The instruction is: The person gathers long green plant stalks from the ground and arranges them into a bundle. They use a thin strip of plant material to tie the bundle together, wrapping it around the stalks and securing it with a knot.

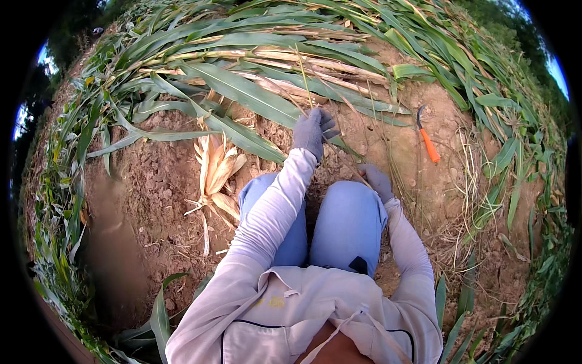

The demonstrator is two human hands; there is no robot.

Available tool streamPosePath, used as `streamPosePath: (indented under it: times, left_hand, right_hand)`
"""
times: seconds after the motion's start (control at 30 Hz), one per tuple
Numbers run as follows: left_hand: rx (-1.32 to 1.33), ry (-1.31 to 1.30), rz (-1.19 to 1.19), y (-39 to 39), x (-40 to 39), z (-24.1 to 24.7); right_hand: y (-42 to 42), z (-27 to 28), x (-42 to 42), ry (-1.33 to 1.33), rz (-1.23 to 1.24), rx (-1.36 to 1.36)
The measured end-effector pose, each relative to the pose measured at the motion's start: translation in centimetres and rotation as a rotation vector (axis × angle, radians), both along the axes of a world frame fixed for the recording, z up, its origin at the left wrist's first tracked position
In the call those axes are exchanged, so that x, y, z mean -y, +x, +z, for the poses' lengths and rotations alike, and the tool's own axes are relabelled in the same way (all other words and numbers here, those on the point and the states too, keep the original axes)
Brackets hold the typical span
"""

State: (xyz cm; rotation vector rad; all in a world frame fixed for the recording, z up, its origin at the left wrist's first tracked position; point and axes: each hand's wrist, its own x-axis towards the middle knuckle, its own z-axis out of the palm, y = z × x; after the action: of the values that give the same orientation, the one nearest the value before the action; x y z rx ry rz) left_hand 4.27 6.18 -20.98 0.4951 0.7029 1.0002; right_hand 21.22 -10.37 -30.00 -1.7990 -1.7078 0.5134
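Observation:
In a grey glove, my left hand [313,132] is out over the ground in front of my knees, its fingers around thin dry stems [300,68]. My right hand [377,181], gloved too, is beside my right knee. A thin brown stem [348,166] slants down to its fingers, which pinch it. Beyond my left hand lie cut corn stalks [313,61] with long green leaves. An opened dry corn husk [218,166] rests on the soil to the left.
A sickle [427,141] with an orange handle and dark curved blade lies on bare soil at right. Pale dry grass strands [468,182] are farther right. More leafy corn stalks [454,54] curve around the far side. Loose clods [159,182] cover the left ground.

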Motion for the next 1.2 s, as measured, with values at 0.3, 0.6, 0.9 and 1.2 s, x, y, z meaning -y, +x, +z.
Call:
streamPosePath:
  times: [0.3, 0.6, 0.9, 1.2]
  left_hand:
    - [-0.168, 0.048, 0.014, 0.6, 0.3, 0.2]
    - [-0.277, 0.136, -0.019, 0.9, 0.8, -0.7]
    - [-0.214, 0.100, -0.094, 0.9, 0.8, 0.4]
    - [-0.203, 0.136, -0.112, 0.8, 0.7, 0.4]
  right_hand:
    - [0.1, 0.9, 0.6, 0.057, 0.203, -0.107]
    - [2.3, 1.1, -2.1, -0.240, -0.278, -0.050]
    - [7.4, -3.7, -4.1, -0.288, -0.705, 0.160]
    - [8.0, -4.9, -1.8, -0.237, -0.533, 0.501]
